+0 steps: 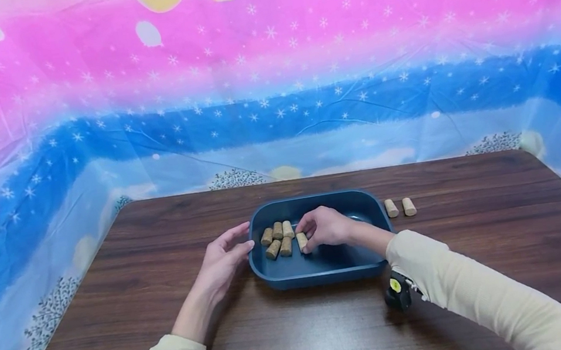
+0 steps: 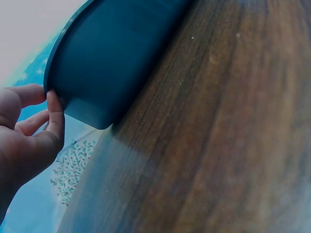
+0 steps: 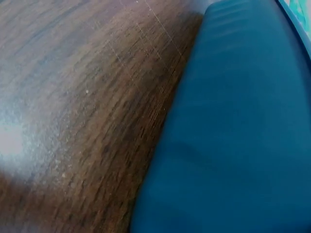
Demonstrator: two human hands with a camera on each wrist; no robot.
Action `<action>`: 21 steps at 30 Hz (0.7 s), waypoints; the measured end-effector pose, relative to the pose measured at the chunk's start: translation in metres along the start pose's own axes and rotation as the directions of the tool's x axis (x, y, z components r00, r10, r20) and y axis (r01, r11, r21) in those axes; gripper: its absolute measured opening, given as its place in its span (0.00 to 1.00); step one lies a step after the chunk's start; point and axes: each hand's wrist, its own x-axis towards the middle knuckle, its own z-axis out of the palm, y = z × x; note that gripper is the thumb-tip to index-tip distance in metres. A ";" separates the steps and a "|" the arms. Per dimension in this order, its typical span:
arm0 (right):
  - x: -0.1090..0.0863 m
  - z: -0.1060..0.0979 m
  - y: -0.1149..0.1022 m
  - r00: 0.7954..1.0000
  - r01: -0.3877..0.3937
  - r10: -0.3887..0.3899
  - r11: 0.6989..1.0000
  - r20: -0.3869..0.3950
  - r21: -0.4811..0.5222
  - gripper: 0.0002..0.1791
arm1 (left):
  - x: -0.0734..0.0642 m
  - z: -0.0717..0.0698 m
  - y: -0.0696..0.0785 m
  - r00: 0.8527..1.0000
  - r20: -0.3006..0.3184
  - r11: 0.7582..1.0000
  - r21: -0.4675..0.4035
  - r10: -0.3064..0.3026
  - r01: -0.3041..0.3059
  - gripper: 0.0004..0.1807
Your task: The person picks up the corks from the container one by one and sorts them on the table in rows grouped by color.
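A dark blue rectangular tray sits on the table, its outer wall filling much of both wrist views. Inside it, my right hand pinches a light cork between thumb and fingers, upright near the tray floor. Several other corks are grouped in two rows just left of it, toward the tray's left end. My left hand rests at the left end of the tray, fingers spread and fairly straight, with thumb and fingertips at the rim. The right wrist view does not show the right hand.
Two corks stand on the brown wooden table, just right of the tray. A printed pink and blue cloth hangs behind and along the sides of the table. Small black wrist cameras are strapped at both sleeves.
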 end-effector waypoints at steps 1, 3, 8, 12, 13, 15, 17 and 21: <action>0.000 -0.001 0.000 1.000 0.003 -0.003 1.000 0.001 0.003 0.18 | 0.000 0.000 0.000 1.000 0.000 1.000 -0.001 0.000 0.000 0.26; 0.000 -0.003 0.001 1.000 0.005 -0.005 1.000 0.002 0.007 0.18 | 0.000 0.000 0.000 1.000 -0.001 1.000 -0.002 -0.001 0.001 0.26; -0.001 -0.008 -0.001 1.000 0.006 -0.006 1.000 -0.017 0.027 0.18 | -0.001 0.001 0.001 1.000 -0.006 1.000 0.003 -0.005 0.005 0.26; -0.002 -0.012 -0.003 0.999 0.021 -0.019 0.999 -0.036 0.040 0.20 | 0.000 0.001 0.001 1.000 -0.009 1.000 0.010 -0.008 0.008 0.26; -0.003 -0.013 -0.003 0.999 0.020 -0.018 0.999 -0.041 0.048 0.20 | 0.000 0.001 0.001 1.000 -0.009 1.000 0.010 -0.008 0.008 0.26; -0.003 -0.014 -0.004 0.999 0.020 -0.017 0.998 -0.050 0.064 0.21 | 0.000 0.001 0.001 1.000 -0.009 1.000 0.015 -0.011 0.011 0.26; -0.004 -0.015 -0.004 0.998 0.018 -0.013 0.997 -0.059 0.078 0.22 | 0.000 0.001 0.001 1.000 -0.009 1.000 0.018 -0.011 0.011 0.26; -0.007 -0.018 -0.005 0.997 0.030 -0.024 0.995 -0.070 0.094 0.23 | -0.001 0.001 0.001 1.000 -0.008 1.000 0.019 -0.009 0.009 0.26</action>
